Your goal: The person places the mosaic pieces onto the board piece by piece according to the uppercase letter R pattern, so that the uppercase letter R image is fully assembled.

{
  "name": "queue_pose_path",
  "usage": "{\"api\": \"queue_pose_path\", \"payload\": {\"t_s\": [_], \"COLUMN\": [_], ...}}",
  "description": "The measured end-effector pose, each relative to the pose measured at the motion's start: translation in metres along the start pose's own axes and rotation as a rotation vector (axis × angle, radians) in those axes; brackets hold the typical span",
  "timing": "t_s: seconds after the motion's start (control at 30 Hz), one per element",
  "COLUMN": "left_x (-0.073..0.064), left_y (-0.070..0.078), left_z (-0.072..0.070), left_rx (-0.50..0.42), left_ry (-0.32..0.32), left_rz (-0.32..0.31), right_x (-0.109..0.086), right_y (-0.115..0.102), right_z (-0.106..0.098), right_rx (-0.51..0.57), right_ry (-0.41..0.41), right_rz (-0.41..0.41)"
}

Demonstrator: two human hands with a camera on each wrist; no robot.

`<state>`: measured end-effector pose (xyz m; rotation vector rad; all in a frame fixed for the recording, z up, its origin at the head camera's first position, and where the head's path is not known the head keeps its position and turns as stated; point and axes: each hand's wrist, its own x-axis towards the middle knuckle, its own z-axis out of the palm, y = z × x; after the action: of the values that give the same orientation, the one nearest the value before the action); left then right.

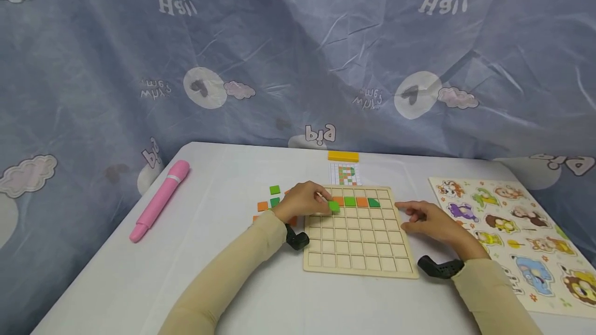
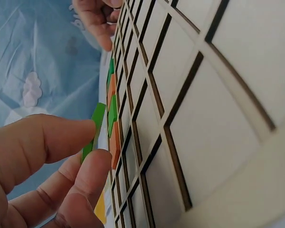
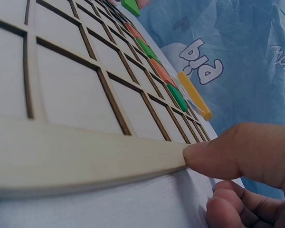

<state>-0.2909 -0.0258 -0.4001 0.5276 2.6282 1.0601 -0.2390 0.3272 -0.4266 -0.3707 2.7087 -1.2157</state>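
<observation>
My left hand (image 1: 301, 201) pinches a green square tile (image 1: 333, 207) between thumb and finger, over the upper left of a wooden grid board (image 1: 358, 248). In the left wrist view this green tile (image 2: 99, 115) is tilted on edge beside the grid. An upper row of the board holds an orange tile (image 1: 339, 200), a green tile (image 1: 349, 201), another orange tile (image 1: 362, 201) and a dark green tile (image 1: 374, 202) with a cut corner. My right hand (image 1: 430, 223) is at the board's right edge, its thumb (image 3: 211, 154) touching the rim.
Loose orange tiles (image 1: 263, 206) and green tiles (image 1: 274, 189) lie left of the board, partly behind the left hand. Behind it are a patterned card (image 1: 346, 174) and a yellow block (image 1: 343, 156). A pink stick (image 1: 160, 201) lies far left, an animal puzzle board (image 1: 505, 244) at right.
</observation>
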Motion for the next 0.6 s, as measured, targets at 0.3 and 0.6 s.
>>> {"api": "queue_pose_path", "payload": {"t_s": [0.3,0.6], "left_x": [0.006,0.009], "left_y": [0.009,0.012], "left_z": [0.010,0.016], "left_rx": [0.086,0.112], "left_ry": [-0.013,-0.012], "left_rz": [-0.019,-0.031], "right_x": [0.000,0.000], "right_y": [-0.001,0.000], "right_z": [0.000,-0.001], "right_rx": [0.004,0.006], "right_ry": [0.002,-0.001], "right_rz": [0.006,0.005]}}
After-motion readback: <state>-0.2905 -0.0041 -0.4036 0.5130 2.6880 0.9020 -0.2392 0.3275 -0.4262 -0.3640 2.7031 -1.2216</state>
